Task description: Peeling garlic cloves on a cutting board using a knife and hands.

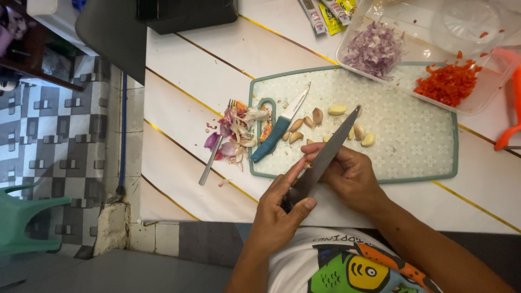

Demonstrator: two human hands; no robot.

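Observation:
My left hand (279, 209) grips the dark handle of a large kitchen knife (331, 146), whose blade points up and to the right over the cutting board. My right hand (350, 173) sits against the blade near the board's front edge, fingers curled around a small garlic clove (307, 161) that is mostly hidden. Several garlic cloves (336, 109) lie loose on the pale green-rimmed cutting board (412, 135). A smaller knife with a teal handle (279, 130) rests on the board's left side.
Onion and garlic skins (236, 133) and a fork (214, 154) lie left of the board. A clear tray (488, 89) at the back right holds chopped onion (374, 46) and chopped red pepper (448, 84). Sachets (325, 13) and an orange peeler (510, 133) lie nearby. The table edge runs just before my body.

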